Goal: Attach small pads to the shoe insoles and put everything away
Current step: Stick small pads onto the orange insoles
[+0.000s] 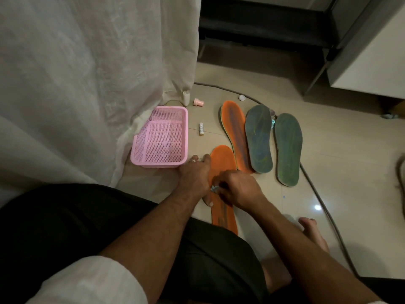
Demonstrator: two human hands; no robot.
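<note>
- Pressing near orange insole (221,163) flat on floor (328,172) with left hand (194,176), fingers straight.
- Pinching small pad (213,188) over it, right hand (237,189) grip clamped.

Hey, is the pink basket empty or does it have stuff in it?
Empty, as far as shows: the pink basket has only its bare mesh floor visible. All four insoles lie outside it on the floor.

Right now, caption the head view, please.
Left hand steadies near orange insole; right hand presses small pad on.
</note>
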